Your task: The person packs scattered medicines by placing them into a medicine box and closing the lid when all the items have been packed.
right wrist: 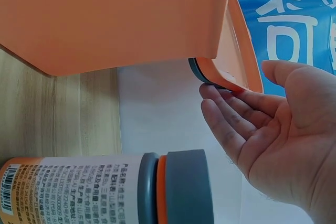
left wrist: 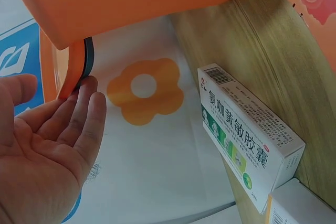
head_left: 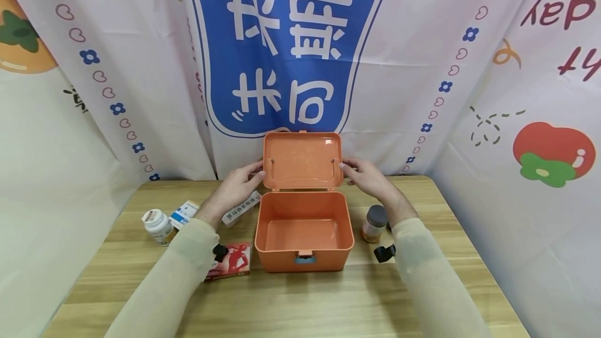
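An orange plastic storage box (head_left: 281,262) stands on the table with its hinged lid (head_left: 302,160) raised upright, and nothing lies inside it. My left hand (head_left: 238,186) is at the lid's left edge, and my right hand (head_left: 369,177) is at its right edge. In the left wrist view, the fingers (left wrist: 86,124) are nearly straight and their tips touch the lid's rim. Fairly straight fingers (right wrist: 223,124) touch the opposite rim in the right wrist view. Neither hand curls round the lid. A blue latch (head_left: 305,260) sits on the box front.
Left of the box are a white medicine carton (head_left: 241,209), a red box (head_left: 237,258), a blue-and-white box (head_left: 184,214) and a white bottle (head_left: 158,226). A dark-capped jar (head_left: 374,224) stands on the right, near my forearm. A printed curtain (head_left: 399,67) hangs behind the table.
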### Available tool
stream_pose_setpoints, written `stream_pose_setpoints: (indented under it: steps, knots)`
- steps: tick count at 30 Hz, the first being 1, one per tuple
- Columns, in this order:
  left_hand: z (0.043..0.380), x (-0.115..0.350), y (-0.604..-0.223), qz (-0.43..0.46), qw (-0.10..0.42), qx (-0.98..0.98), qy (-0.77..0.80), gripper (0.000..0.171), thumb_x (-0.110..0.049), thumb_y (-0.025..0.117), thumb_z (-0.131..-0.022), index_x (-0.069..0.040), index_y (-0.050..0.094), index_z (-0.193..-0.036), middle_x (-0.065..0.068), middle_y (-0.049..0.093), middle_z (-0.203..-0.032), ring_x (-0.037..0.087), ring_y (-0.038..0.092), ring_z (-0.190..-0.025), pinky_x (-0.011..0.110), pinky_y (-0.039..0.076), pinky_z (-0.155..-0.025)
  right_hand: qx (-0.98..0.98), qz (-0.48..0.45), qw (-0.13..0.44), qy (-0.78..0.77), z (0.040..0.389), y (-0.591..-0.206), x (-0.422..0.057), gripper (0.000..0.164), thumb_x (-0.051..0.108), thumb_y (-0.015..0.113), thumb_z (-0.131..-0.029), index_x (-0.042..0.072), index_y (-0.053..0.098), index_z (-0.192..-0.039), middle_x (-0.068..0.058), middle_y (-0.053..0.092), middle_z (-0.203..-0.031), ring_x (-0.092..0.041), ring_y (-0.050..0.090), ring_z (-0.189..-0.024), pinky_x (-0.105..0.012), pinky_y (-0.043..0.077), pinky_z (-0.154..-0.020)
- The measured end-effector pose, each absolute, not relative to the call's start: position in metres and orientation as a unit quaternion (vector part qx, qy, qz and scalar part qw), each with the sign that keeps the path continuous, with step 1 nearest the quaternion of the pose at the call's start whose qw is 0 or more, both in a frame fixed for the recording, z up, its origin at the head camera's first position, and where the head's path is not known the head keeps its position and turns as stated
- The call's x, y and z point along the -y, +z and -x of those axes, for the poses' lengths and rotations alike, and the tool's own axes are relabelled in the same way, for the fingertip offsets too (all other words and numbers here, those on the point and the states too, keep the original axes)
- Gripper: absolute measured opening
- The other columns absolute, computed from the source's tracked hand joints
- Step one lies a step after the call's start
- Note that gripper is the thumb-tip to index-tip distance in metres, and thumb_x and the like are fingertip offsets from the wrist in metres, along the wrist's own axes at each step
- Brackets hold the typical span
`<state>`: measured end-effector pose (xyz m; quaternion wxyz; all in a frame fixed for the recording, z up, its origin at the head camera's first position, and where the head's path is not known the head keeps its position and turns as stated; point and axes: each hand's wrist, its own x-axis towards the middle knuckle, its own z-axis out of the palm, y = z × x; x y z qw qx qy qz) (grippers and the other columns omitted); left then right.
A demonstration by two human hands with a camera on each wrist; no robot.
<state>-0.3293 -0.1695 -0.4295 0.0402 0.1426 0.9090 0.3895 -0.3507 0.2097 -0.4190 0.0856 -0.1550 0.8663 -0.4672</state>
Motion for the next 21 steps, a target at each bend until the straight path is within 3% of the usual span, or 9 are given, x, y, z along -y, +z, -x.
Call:
stream_pose_setpoints:
  steps: [6, 21]
  knots:
    - [0.3283, 0.1699, -0.4312, -0.145, 0.046, -0.909, 0.388, 0.058, -0.042, 0.047, -0.113, -0.016, 0.039, -0.164, 0.014, 0.049, -0.165, 0.037, 0.048, -0.152, 0.06, 0.037, -0.126, -0.866, 0.151, 0.093, -0.467, 0.3508, -0.4224, -0.2069, 0.051, 0.037, 0.047, -0.113, 0.006, 0.052, -0.154, -0.016, 0.065, -0.145, -0.033, 0.066, -0.129, -0.05, 0.06, -0.105]
    - [0.3266, 0.17, -0.4351, -0.147, 0.057, -0.914, 0.374, 0.058, -0.042, 0.046, -0.113, -0.016, 0.038, -0.165, 0.015, 0.049, -0.164, 0.038, 0.049, -0.151, 0.061, 0.037, -0.126, -0.864, 0.161, 0.107, -0.465, 0.3503, -0.4284, -0.2052, 0.055, 0.038, 0.046, -0.114, 0.006, 0.046, -0.158, -0.017, 0.06, -0.151, -0.035, 0.065, -0.131, -0.055, 0.057, -0.107]
